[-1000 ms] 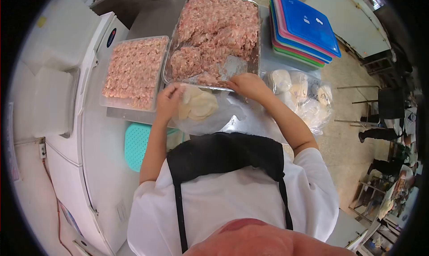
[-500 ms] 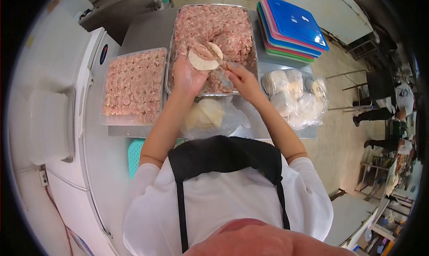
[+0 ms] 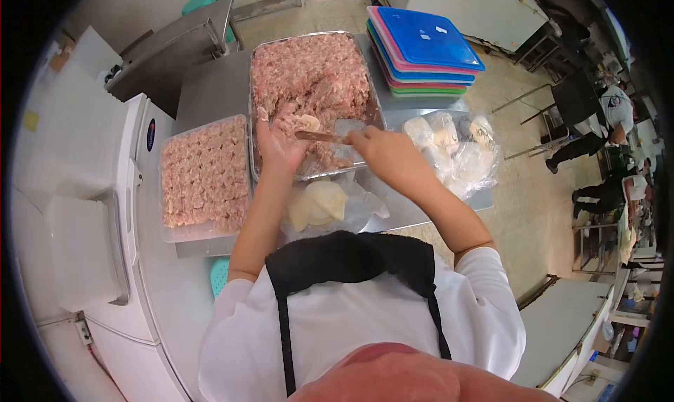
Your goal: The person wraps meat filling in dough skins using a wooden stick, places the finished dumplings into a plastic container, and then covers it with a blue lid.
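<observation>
My left hand [image 3: 279,148] is cupped around a round dumpling wrapper [image 3: 310,122] with meat filling, its fingers curled so that only part of the wrapper shows. In my right hand [image 3: 386,155] is a flat wooden spatula [image 3: 324,136], its tip against the wrapper and filling. Both hands are over the near part of a large metal tray [image 3: 379,124] heaped with ground meat [image 3: 309,65]. Left of it, a plastic container [image 3: 170,235] holds rows of filled dumplings [image 3: 205,174]. A pile of loose wrappers [image 3: 318,204] lies on plastic nearest my apron.
Plastic-bagged stacks of wrappers [image 3: 460,153] sit on the right of the steel table [image 3: 200,75]. Behind them is a stack of coloured lidded containers [image 3: 425,40]. A white refrigerator [image 3: 165,297] stands at the left. Other people [image 3: 616,110] are at the far right.
My left fingers have curled around the wrapper, which lay flat and open before. The spatula has turned more level, pointing left. The whole view has shifted, with table items lower.
</observation>
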{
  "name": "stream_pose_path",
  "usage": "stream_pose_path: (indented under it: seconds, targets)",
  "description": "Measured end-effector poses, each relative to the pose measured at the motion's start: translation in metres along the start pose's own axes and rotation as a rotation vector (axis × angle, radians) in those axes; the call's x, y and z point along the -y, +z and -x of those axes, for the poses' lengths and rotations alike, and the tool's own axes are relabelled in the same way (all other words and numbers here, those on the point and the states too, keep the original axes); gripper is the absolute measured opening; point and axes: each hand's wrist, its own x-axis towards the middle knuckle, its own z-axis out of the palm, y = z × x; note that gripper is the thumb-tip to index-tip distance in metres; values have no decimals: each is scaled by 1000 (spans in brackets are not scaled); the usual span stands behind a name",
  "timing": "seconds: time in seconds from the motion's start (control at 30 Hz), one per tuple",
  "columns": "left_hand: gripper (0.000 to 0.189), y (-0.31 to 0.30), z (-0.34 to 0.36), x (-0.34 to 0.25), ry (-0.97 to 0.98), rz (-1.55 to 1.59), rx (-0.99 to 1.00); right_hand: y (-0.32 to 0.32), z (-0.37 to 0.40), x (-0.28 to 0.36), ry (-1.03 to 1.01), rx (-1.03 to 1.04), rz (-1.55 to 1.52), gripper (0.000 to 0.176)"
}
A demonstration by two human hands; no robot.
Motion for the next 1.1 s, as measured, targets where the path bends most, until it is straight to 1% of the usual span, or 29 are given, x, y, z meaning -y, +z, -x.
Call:
stream_pose_path:
  seconds: [0.07,0.13,0.17,0.23,0.27,0.3,0.33,0.37,0.43,0.47,0.53,0.57,0.63,0.73,0.77,0.87,0.93,0.97,1.0,1.03,1.1]
  targets:
    - [65,-58,-38,-9,-162,326,405,14,1,4,-102,-124,-61,30]
    - [66,-45,-31,-13,-179,417,434,15,-3,-3,-53,-54,-117,30]
    - [63,-40,-24,-14,-108,350,265,14,-5,-9,-35,-16,-141,30]
    - [61,-3,12,-14,37,45,145,14,-6,-28,-92,-148,-470,31]
    - [60,10,28,-12,109,-195,192,13,-7,-37,-121,-216,-637,32]
    - [60,17,37,-10,181,-434,235,6,-7,-39,-65,-122,-686,33]
    - [68,14,41,-12,211,-646,225,-3,-4,-38,-6,-25,-735,33]
    - [69,18,44,-14,261,-813,274,-8,-1,-38,57,75,-783,34]
    - [70,30,51,-17,359,-1144,364,-8,1,-44,-28,102,-790,34]
    - [64,31,49,-17,425,-1243,430,-7,2,-47,-73,115,-793,35]
    - [53,33,43,-20,555,-1445,563,-4,4,-48,-144,76,-773,35]
    - [46,33,41,-24,507,-1519,625,-2,4,-48,-176,56,-762,35]
    - [33,31,37,-32,403,-1659,752,11,-1,-54,-217,103,-791,35]
    - [31,22,34,-25,439,-1784,727,52,-16,-86,-268,122,-793,33]
    - [30,15,30,-21,424,-1720,616,60,-21,-96,-283,120,-790,33]
    - [27,-20,14,-4,382,-1519,283,36,-30,-98,-278,-91,-287,29]
    - [23,-34,8,2,364,-1378,67,27,-18,-76,-309,-198,-295,27]
    - [25,-35,7,2,334,-1419,39,27,-14,-66,-322,-247,-300,26]
    - [28,-31,9,3,302,-1456,9,35,-15,-64,-334,-156,-204,28]
    - [30,-29,14,4,261,-1494,-21,46,-17,-72,-295,-127,-160,28]
    - [35,-27,22,5,228,-1506,-8,74,-33,-102,-217,-75,-67,27]
